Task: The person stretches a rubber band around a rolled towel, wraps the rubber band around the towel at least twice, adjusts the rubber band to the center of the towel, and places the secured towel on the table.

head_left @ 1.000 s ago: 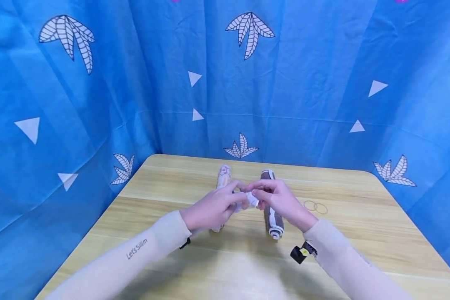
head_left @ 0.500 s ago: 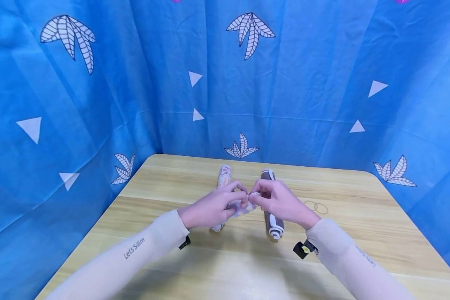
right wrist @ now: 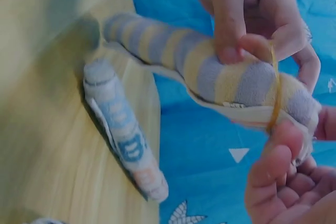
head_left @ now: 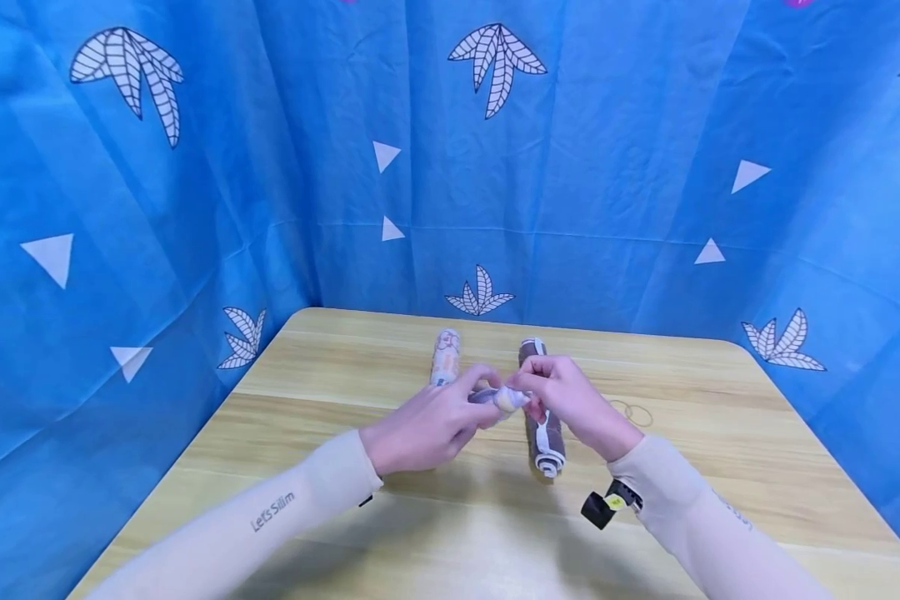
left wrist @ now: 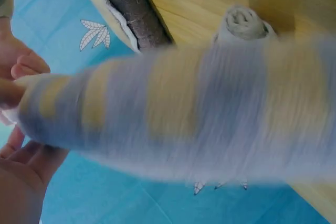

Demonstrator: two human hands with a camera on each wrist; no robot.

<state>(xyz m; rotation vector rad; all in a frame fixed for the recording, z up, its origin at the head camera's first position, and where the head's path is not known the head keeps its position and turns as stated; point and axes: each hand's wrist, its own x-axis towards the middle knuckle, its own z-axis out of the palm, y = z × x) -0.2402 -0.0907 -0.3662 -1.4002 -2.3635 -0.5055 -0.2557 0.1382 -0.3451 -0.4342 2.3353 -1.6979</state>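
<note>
A rolled towel with yellow and grey-lilac stripes is held above the table between both hands. My left hand grips it near one end; in the right wrist view its thumb presses on the stripes. A thin yellow rubber band circles that end. My right hand is at the same end, its thumb and fingers pinching where the band crosses the roll's lower side. In the left wrist view the striped towel is blurred, covers the middle, and partly hides both hands.
On the wooden table lie a pale patterned towel roll at left and a brown towel roll with white edging at right. Two loose rubber bands lie farther right. A blue curtain closes off the back and sides.
Both hands have stayed together at the towel's end while their fingers shifted. The end has turned and shows more between the hands. My left hand now covers the pale roll's near end.
</note>
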